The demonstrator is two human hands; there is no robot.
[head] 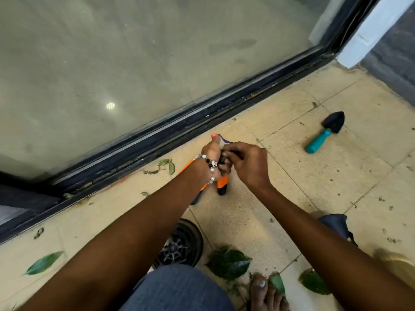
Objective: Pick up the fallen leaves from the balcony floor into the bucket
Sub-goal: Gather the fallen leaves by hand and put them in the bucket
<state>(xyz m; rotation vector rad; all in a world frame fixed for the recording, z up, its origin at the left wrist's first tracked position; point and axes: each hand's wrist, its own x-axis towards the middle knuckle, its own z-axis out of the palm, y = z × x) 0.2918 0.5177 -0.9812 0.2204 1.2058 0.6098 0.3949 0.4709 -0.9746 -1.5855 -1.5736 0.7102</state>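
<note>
while green leaves point(229, 263) lie on the tiled floor point(314, 158) beside a bare foot point(267, 295), the left hand point(211, 153) grips orange-handled shears point(221, 182), the right hand's point(249, 164) fingers pinching plant scraps against them, a trowel point(325, 132) lying beyond.

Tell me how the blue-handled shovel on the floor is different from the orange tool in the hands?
The trowel lies alone on the tiles at the right, untouched; the orange-handled tool is held up between both hands, the left hand and the right hand. The trowel has one teal handle and a black scoop in full view; the orange-handled tool shows two orange handles with black tips, its top hidden by fingers. Both look like garden tools.
</note>
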